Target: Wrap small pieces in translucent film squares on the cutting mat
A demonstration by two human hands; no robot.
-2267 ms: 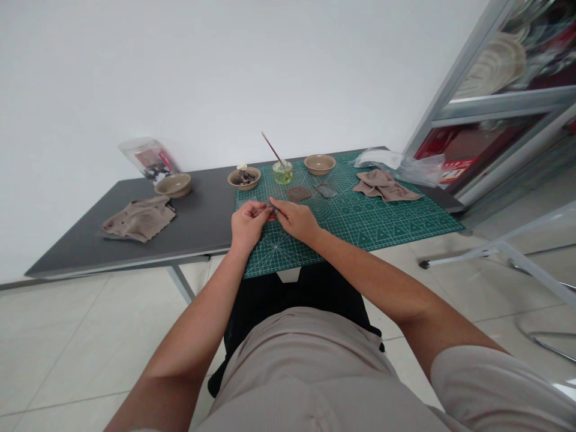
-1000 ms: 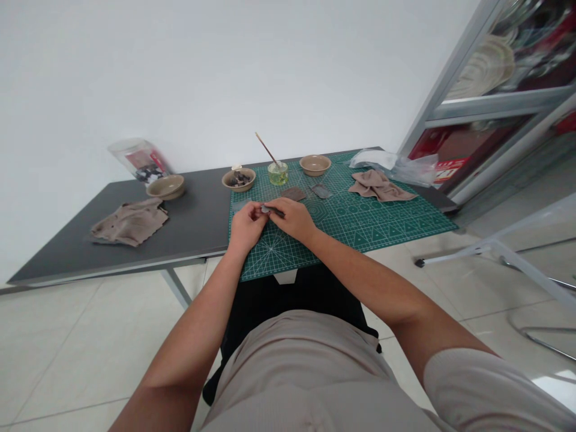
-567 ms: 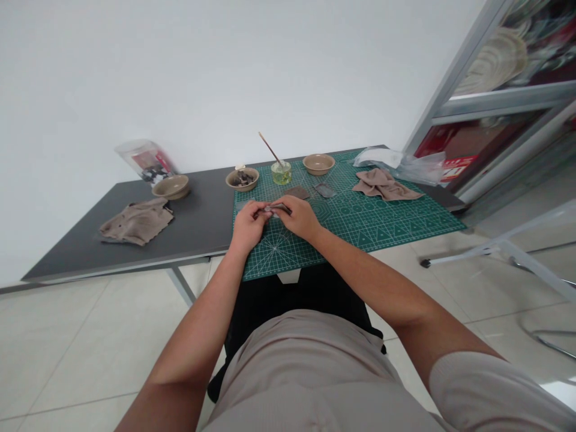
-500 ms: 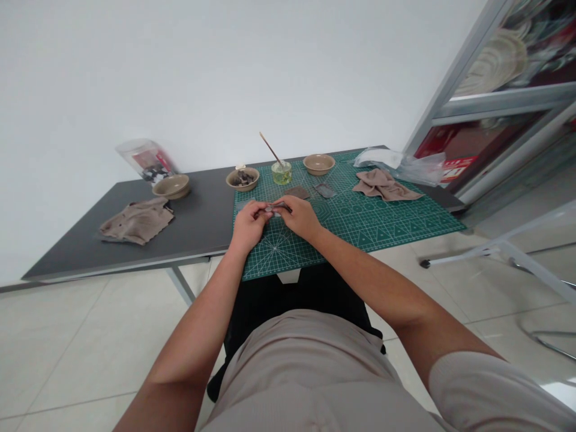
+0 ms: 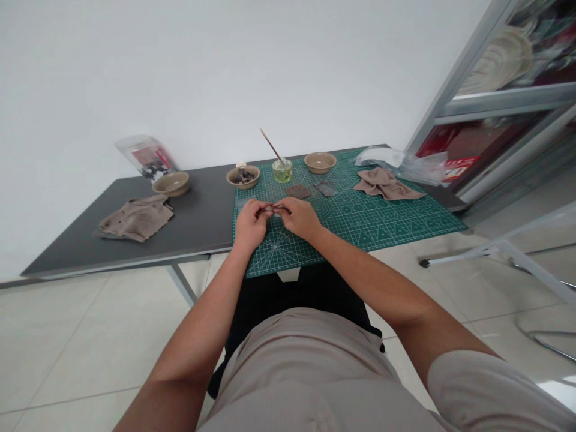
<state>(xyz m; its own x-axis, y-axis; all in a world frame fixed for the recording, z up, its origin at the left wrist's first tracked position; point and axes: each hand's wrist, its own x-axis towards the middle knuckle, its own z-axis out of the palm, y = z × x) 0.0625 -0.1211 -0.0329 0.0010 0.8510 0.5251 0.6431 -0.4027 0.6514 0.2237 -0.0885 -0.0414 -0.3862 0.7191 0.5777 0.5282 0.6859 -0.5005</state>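
My left hand (image 5: 251, 224) and my right hand (image 5: 299, 217) meet above the green cutting mat (image 5: 369, 219), fingertips nearly touching. Both are closed in a pinch on a small, thin grey-brown piece (image 5: 274, 209); most of it is hidden by the fingers, and its kind cannot be made out. Just beyond the right hand lie a flat brown square (image 5: 297, 191) and a small grey translucent piece (image 5: 326, 188). Behind them, a thin brown stick (image 5: 271, 144) leans in a clear glass cup (image 5: 282, 173) with yellow-green contents.
A bowl of dark bits (image 5: 243, 177) and another bowl (image 5: 320, 162) stand at the back. On the left are a third bowl (image 5: 171, 184), a brown cloth (image 5: 136, 219) and a clear tub (image 5: 144, 157). A crumpled cloth (image 5: 386, 183) and plastic bag (image 5: 418, 165) lie right.
Both hands stay together over the mat while the fingers shift on the small piece. It showed pale grey and dark between the fingertips earlier; now less of it shows.
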